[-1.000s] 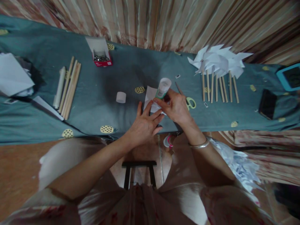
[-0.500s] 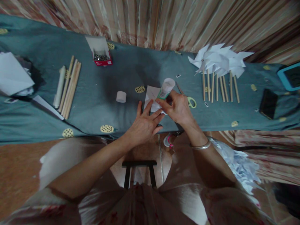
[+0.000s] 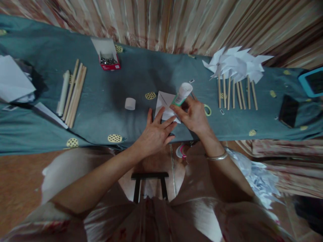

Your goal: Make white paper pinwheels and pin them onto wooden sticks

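A white paper square (image 3: 165, 99) with diagonal lines lies on the cloth-covered table in front of me. My left hand (image 3: 157, 132) rests with spread fingers on its lower edge. In my right hand (image 3: 195, 114) is a glue stick (image 3: 181, 94), white and green, tilted over the right part of the paper. The glue stick's lower end is hidden by my fingers, so I cannot tell whether it touches the paper. A white cap (image 3: 130, 104) stands to the left of the paper. Scissors with a light green handle (image 3: 207, 110) lie partly behind my right hand.
Paper pinwheels (image 3: 234, 64) on wooden sticks lie at the right, near a black phone-like object (image 3: 289, 111) and a blue-framed device (image 3: 313, 82). Leftward are a red box (image 3: 111, 66) of small metal pieces, wooden sticks (image 3: 77, 95) and a stack of paper (image 3: 15, 79).
My right hand has shifted slightly right with the glue stick, showing more of the paper and covering more of the scissors. My left hand stays in place on the paper.
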Demonstrator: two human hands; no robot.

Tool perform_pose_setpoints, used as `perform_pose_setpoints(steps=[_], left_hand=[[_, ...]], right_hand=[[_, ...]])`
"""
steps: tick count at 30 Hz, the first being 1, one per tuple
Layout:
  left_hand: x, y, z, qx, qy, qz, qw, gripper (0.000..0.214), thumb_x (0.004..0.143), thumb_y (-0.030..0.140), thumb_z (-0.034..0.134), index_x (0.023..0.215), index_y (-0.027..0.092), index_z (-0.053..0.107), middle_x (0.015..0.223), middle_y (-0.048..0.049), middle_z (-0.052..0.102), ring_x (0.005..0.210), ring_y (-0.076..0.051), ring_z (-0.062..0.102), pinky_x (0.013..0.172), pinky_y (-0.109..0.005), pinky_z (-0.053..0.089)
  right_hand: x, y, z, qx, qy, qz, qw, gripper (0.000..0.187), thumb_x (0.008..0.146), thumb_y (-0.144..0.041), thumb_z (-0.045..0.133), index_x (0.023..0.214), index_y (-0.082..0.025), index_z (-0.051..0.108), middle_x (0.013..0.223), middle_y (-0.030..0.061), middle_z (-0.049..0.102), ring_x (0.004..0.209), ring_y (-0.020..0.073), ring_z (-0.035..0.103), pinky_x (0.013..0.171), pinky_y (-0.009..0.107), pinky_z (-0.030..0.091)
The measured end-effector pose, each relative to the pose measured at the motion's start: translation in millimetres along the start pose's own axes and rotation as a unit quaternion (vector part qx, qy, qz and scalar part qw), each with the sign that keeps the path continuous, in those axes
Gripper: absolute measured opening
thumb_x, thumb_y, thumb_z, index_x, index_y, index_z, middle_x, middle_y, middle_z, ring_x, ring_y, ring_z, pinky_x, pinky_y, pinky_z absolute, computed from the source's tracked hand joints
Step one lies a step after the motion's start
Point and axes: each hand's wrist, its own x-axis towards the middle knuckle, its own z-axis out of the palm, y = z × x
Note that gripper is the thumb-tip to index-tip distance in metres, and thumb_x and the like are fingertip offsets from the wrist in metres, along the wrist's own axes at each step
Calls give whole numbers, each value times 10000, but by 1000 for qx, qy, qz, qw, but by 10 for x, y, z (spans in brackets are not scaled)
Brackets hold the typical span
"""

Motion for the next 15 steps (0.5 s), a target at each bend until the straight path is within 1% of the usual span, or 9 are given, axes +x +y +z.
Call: perform_pose_setpoints(steps=[5,9,15], left_hand=[[-4,-8,18,0,5,1,1000,397,941,352,563,1304,197,601,1465,-97,536,1461,-444,258,1116,-791,161],[-3,-6,11,-3,4,-1,1000,402,928,326,586,1311,206,602,1454,-114,544,1458,-436,276,1112,-790,164],[-6,-14,28,0,10,2,1000,381,945,359,559,1295,218,606,1460,-90,543,1457,-440,272,1115,-786,159]], right_hand=[[16,35,13,-10,9,0,1000,345,856,-534,604,776,-198,608,640,5,610,572,149,539,572,280,385],[40,50,30,-10,21,-5,1000,369,851,-562,599,769,-203,609,636,4,600,581,150,535,569,279,378],[58,44,46,-2,23,2,1000,402,860,-598,580,774,-207,603,632,-1,587,586,152,541,576,284,390]])
